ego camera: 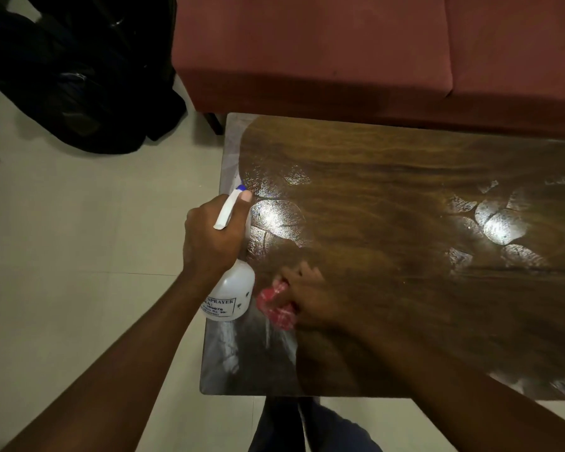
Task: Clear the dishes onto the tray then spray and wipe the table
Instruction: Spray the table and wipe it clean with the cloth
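Note:
A dark wooden table point(388, 197) fills the right half of the view, its top shining with wet patches. My left hand point(209, 239) grips a white spray bottle point(234, 291) by the neck at the table's left edge, nozzle pointing away from me over the tabletop. My right hand point(310, 295), blurred by motion, presses a red and white cloth point(274, 303) flat on the table near the front left corner, just right of the bottle. No dishes or tray are in view.
A red sofa point(340, 50) stands close behind the table's far edge. A black bag point(79, 83) lies on the pale tiled floor point(79, 223) at the upper left. My legs show below the table's near edge.

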